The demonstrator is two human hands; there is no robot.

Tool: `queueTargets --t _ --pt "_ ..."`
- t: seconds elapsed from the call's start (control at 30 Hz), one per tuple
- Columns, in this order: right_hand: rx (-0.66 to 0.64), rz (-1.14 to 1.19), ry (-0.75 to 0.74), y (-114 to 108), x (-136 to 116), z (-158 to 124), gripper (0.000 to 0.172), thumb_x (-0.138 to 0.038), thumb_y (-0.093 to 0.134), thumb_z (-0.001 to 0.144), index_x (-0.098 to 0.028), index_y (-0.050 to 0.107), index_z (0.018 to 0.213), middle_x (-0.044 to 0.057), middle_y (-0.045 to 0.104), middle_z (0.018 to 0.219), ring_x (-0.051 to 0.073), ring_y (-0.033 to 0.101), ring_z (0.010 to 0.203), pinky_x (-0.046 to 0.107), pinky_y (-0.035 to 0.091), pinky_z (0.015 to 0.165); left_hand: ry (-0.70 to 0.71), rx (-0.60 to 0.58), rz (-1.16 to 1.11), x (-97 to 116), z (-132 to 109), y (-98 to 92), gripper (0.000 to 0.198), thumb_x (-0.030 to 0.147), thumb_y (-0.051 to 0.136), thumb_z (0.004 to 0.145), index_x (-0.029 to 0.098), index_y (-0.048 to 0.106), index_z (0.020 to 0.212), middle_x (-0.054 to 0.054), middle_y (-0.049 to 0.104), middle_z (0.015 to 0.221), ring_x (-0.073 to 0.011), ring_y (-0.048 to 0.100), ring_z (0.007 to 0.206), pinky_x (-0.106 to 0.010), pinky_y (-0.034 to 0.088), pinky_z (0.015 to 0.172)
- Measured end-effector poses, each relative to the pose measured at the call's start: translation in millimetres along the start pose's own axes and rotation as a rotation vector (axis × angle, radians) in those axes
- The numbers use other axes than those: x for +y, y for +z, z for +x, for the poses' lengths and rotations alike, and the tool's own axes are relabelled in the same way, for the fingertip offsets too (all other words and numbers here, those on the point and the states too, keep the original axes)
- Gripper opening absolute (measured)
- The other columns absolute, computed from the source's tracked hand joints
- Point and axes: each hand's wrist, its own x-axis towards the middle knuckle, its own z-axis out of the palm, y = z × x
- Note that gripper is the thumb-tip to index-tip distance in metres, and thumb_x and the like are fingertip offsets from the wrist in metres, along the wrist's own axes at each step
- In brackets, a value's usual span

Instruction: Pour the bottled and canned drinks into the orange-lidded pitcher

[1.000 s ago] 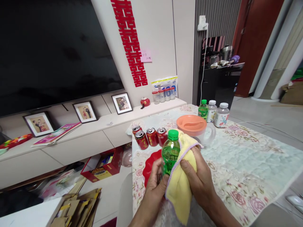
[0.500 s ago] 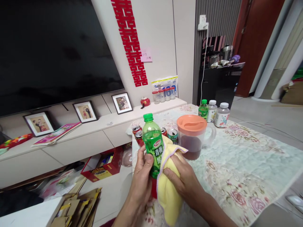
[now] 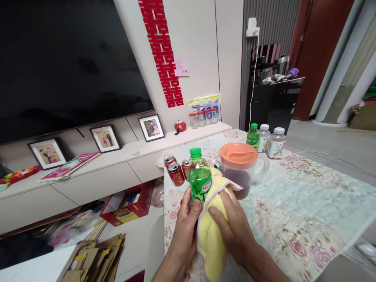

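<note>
My left hand (image 3: pixel 185 219) grips the lower part of a green drink bottle (image 3: pixel 199 179) with a green cap, held upright over the near left corner of the table. My right hand (image 3: pixel 232 223) presses a yellow cloth (image 3: pixel 212 235) with a purple hem against the bottle's right side. The cloth hangs down below both hands and hides the bottle's lower right part.
Red cans (image 3: pixel 175 172) stand behind the bottle, beside a clear pitcher with an orange lid (image 3: pixel 238 156). Three small bottles (image 3: pixel 264 138) stand at the far edge of the floral tablecloth (image 3: pixel 299 203). A low cabinet (image 3: pixel 88 172) with framed photos and a large TV lie to the left.
The bottle first rose and shifted left, then came back down and slightly right. It has turned in my left hand, and the cloth stays pressed to its side.
</note>
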Motion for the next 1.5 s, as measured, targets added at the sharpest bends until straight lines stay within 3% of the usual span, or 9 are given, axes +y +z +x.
queueTargets --t 0.3,0.5,0.63,0.83,1.03,1.1,1.3,1.5 --pt "0.242 -0.3 -0.154 -18.3 -5.1 -0.2 0.046 -0.038 0.047 0.107 -0.015 0.047 0.146 0.02 0.059 0.13 0.035 0.062 0.122 0.053 0.059 0.098 0.139 -0.038 0.242 -14.8 -20.3 7.0 0.073 0.051 0.086 0.08 0.033 0.063 0.147 -0.01 0.071 0.145 -0.0345 0.063 0.138 -0.047 0.054 0.114" --pt "0.267 -0.297 -0.29 -20.4 -3.6 -5.5 0.034 -0.03 0.061 0.1 -0.022 0.057 0.133 0.015 0.056 0.127 0.031 0.064 0.117 0.047 0.061 0.095 0.304 0.048 0.495 -30.0 -20.9 -10.5 0.071 0.052 0.079 0.085 0.027 0.06 0.149 -0.011 0.067 0.149 -0.0344 0.05 0.15 -0.049 0.042 0.125" --pt "0.251 -0.151 -0.116 -27.7 -7.5 -2.5 0.046 -0.041 0.057 0.102 -0.018 0.056 0.142 0.019 0.062 0.135 0.035 0.063 0.125 0.051 0.057 0.101 0.379 0.081 0.571 -39.6 -23.4 -19.0 0.068 0.052 0.079 0.086 0.029 0.061 0.148 -0.01 0.064 0.152 -0.0366 0.045 0.154 -0.051 0.038 0.128" --pt "0.097 0.349 0.141 -44.1 -16.9 12.1 0.049 -0.05 0.063 0.096 -0.023 0.067 0.137 0.011 0.071 0.137 0.035 0.064 0.13 0.047 0.052 0.11 0.279 -0.028 0.464 -35.7 -26.3 -24.1 0.069 0.057 0.081 0.082 0.029 0.067 0.143 -0.01 0.062 0.155 -0.0415 0.044 0.153 -0.056 0.032 0.13" --pt "-0.091 0.871 0.438 -46.0 -10.4 18.1 0.06 -0.055 0.073 0.088 -0.023 0.068 0.139 0.01 0.08 0.115 0.034 0.076 0.104 0.042 0.062 0.084 0.162 -0.178 0.398 -21.5 -25.0 -26.3 0.067 0.057 0.083 0.081 0.029 0.069 0.14 -0.011 0.062 0.155 -0.043 0.043 0.154 -0.058 0.026 0.131" --pt "-0.095 0.909 0.452 -41.1 -6.4 18.2 0.063 -0.058 0.073 0.088 -0.024 0.067 0.14 0.01 0.08 0.116 0.035 0.075 0.107 0.042 0.063 0.083 0.149 -0.2 0.375 -18.7 -24.1 -26.5 0.068 0.057 0.083 0.081 0.027 0.07 0.14 -0.013 0.064 0.153 -0.0428 0.043 0.153 -0.057 0.028 0.13" --pt "-0.045 0.754 0.313 -19.6 -0.9 19.0 0.061 -0.063 0.063 0.095 -0.025 0.065 0.143 0.01 0.069 0.144 0.035 0.057 0.142 0.049 0.047 0.117 0.182 -0.052 0.355 -16.9 -22.6 -24.0 0.066 0.056 0.085 0.079 0.027 0.071 0.137 -0.012 0.069 0.145 -0.0413 0.04 0.156 -0.053 0.033 0.128" --pt "-0.117 0.646 0.229 -4.1 -3.2 15.2 0.06 -0.063 0.055 0.099 -0.021 0.063 0.142 0.014 0.068 0.141 0.032 0.061 0.135 0.048 0.045 0.118 0.3 0.028 0.393 -3.2 -18.0 -15.2 0.065 0.057 0.085 0.079 0.026 0.072 0.135 -0.011 0.068 0.146 -0.0388 0.044 0.153 -0.045 0.036 0.127"
